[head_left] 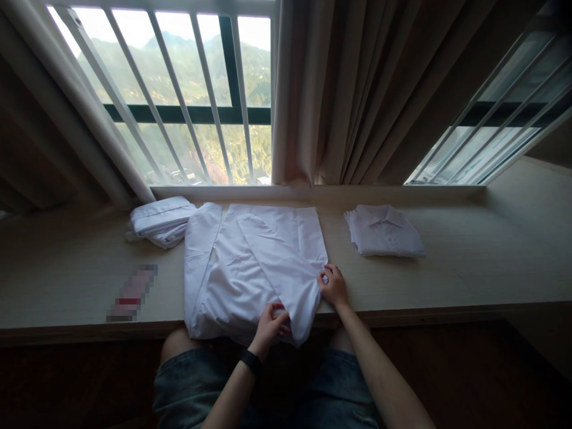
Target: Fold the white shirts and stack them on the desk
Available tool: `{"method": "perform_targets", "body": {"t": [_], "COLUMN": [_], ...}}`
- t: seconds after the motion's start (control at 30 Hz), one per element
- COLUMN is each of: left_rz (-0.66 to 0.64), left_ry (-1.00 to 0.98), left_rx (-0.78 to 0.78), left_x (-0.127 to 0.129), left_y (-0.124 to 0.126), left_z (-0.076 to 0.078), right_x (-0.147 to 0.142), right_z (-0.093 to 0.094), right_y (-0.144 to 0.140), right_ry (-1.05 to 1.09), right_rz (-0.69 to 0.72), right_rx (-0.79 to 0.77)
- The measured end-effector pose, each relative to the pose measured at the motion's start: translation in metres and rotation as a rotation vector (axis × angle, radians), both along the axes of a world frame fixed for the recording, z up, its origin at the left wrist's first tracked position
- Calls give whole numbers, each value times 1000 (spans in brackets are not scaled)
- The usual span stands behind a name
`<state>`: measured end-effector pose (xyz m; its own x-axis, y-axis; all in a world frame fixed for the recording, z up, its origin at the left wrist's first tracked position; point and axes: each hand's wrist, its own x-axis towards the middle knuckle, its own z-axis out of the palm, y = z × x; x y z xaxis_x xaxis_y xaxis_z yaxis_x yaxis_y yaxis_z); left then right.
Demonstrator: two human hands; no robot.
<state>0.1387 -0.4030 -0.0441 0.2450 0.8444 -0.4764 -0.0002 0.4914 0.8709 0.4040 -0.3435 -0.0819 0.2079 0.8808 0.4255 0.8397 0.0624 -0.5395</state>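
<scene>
Nearest you, at six o'clock, your left hand (270, 325) pinched the white shirt (250, 268) hem; your right hand (333, 286) gripped its edge at four o'clock. Farther, a folded shirt (384, 231) lay at two o'clock; no writing was readable.

A plain white shirt (250, 268) is seen on a pale wood-grain sill (469, 268), flanked by a white folded shirt (384, 231) and a white pile (161, 221); beige curtains (357, 89), blue denim shorts (187, 381) and a black wristband (250, 360) are shown
</scene>
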Motion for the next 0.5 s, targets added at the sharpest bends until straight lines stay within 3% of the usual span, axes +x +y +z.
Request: {"method": "perform_targets", "body": {"t": [0.17, 0.3, 0.4, 0.5], "left_rz": [-5, -14, 12, 45], "left_ry": [19, 34, 139, 449], "left_rx": [-25, 46, 200, 472], "left_x": [2, -3, -22, -50], "left_y": [-6, 0, 20, 47], "left_z": [-4, -1, 8, 19], "right_x": [0, 0, 1, 1], "right_z": [-1, -2, -2, -3], "right_y": [0, 2, 2, 3], "right_ry": [-11, -6, 5, 22], "right_rz": [5, 3, 2, 0], "right_rx": [0, 4, 9, 11]}}
